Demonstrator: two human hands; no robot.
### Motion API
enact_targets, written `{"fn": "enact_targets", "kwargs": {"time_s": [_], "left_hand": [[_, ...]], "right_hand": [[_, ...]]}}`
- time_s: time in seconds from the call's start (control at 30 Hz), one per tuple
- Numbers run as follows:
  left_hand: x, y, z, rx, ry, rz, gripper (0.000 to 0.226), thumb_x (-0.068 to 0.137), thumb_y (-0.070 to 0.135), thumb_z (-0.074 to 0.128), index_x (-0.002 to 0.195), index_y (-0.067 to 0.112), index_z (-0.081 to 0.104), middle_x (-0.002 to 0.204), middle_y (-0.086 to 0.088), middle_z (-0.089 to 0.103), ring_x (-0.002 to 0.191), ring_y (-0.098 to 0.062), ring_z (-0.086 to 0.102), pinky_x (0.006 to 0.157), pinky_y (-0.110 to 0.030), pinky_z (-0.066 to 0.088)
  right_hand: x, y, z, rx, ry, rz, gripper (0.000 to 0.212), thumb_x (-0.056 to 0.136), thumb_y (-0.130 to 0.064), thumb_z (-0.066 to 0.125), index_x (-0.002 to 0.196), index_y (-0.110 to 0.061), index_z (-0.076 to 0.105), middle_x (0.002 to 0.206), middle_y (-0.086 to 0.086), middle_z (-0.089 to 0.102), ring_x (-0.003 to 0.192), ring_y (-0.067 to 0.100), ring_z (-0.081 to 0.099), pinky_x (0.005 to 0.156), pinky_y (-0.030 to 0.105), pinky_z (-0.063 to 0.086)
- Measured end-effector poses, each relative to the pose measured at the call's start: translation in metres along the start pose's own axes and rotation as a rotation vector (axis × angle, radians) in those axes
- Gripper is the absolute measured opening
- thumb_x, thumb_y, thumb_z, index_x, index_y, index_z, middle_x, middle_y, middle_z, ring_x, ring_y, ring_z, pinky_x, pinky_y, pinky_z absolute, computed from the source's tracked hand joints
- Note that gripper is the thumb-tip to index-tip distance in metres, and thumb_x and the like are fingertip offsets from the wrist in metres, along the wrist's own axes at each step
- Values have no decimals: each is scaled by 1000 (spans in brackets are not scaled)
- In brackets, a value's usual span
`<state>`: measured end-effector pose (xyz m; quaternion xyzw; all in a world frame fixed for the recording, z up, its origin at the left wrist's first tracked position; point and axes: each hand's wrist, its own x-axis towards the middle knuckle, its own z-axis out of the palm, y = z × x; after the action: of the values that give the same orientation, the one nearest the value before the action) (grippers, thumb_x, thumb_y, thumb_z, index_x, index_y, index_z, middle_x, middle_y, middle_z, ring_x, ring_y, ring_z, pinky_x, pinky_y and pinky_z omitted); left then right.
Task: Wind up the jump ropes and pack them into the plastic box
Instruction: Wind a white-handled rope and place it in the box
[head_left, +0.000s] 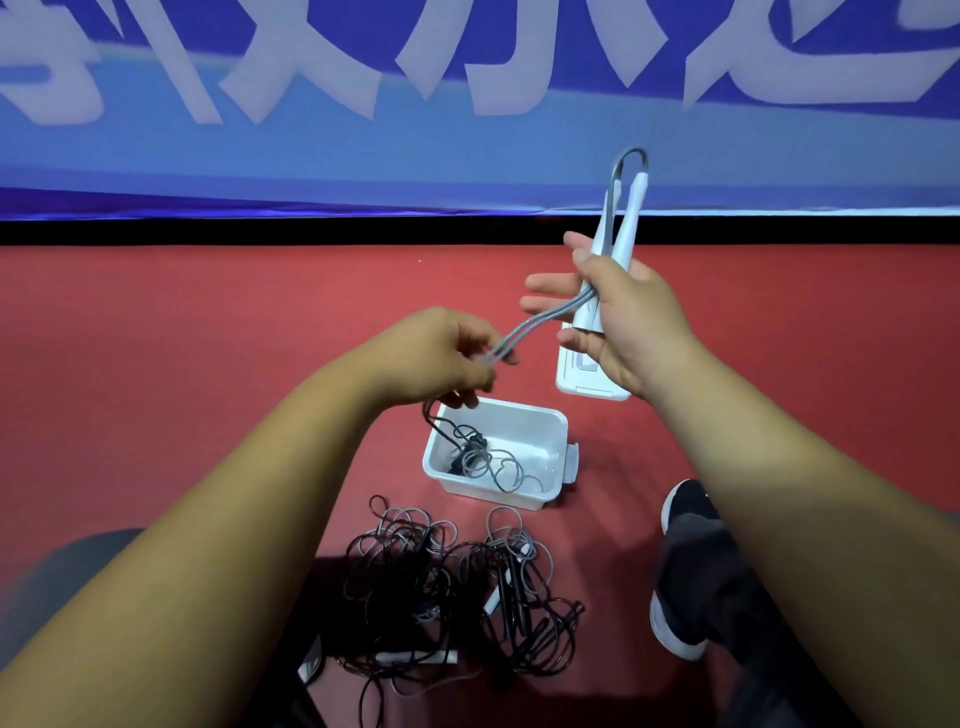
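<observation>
While both hands grip a grey rope (540, 325), plastic box (556, 431) holds loose rope coils (483, 462).

On the floor (208, 322) the plastic box (524, 431) sits in the middle with a loose rope (488, 462) in it; its lid (582, 374) lies just behind and to the right, a tangled rope pile (447, 587) lies in front, and a shoe (680, 566) is right of the pile
</observation>
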<state>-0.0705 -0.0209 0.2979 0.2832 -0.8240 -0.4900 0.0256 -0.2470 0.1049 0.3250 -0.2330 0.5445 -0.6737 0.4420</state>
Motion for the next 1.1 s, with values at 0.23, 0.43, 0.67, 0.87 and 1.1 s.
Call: {"fn": "enact_targets", "kwargs": {"time_s": [0.23,0.43,0.67,0.87,1.1], "left_hand": [[-1,-13,-2,277,163,-127,23,103,29,63,90,14,75,72,1,77,60,-8,72,64,-27,57],[3,-20,-13,264,408,-107,30,104,36,59,86,17,73,72,0,76,59,-5,69,60,-22,49],[5,-17,-26,202,390,33,10,99,20,70,95,22,80,80,9,77,74,-6,70,70,-24,54],[-4,-10,-32,38,66,215,19,91,5,66,105,11,76,100,-8,77,90,-14,69,82,-30,55],[3,-3,-31,-98,-61,147,17,88,-6,74,98,8,76,108,-24,74,115,-43,67,104,-50,52]], "right_hand": [[-2,7,5,28,-126,53,33,113,-26,52,144,-15,45,118,12,79,109,30,78,50,24,53],[1,11,1,9,-217,179,32,109,-19,61,133,-2,50,125,14,77,112,39,76,51,23,54],[-8,17,-1,-76,-657,396,40,108,-12,52,142,8,47,138,24,68,126,45,67,46,18,43],[-17,35,2,-59,-1056,590,29,107,-1,47,135,-8,42,149,28,58,126,54,63,44,19,41],[-23,53,8,-333,-1006,717,8,103,-3,56,104,-6,48,103,19,75,74,21,72,38,19,27]]}}
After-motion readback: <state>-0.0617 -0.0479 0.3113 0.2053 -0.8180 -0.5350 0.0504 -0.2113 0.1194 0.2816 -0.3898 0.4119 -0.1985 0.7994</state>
